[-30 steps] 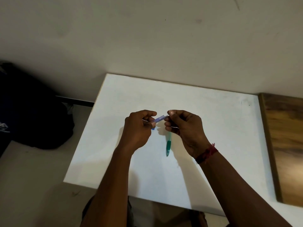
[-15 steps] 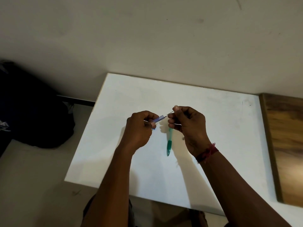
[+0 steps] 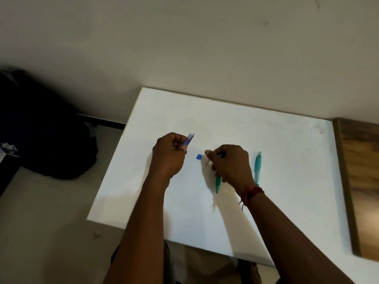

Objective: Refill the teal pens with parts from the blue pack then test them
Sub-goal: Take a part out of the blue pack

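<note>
Your left hand (image 3: 170, 155) was over the white table (image 3: 287, 160), left of centre, fingers curled tight round the blue pack (image 3: 189, 139). The pack was small, flat and translucent, pale blue going lilac. Its open end pointed up and away from you, with thin dark tips poking out the top.

Your right hand (image 3: 230, 161) was to the right of it and a bit nearer you. Thumb and forefinger were pinched on one thin refill (image 3: 207, 162), a dark hairline stick angled down-left from the fingertips. The other fingers were curled under.

One teal pen (image 3: 218, 184) stuck out below that hand, its darker green end toward you and its upper part hidden by the hand. I couldn't tell whether your fingers gripped it or it just lay there.

The second teal pen (image 3: 257, 167) lay flat on the table just right of your right hand, translucent and running lengthwise away from you, with nothing touching it.

A small blue cap (image 3: 198, 157) sat on the table between your hands, touching neither.

There was a red thread band (image 3: 251, 191) on your right wrist.
</note>
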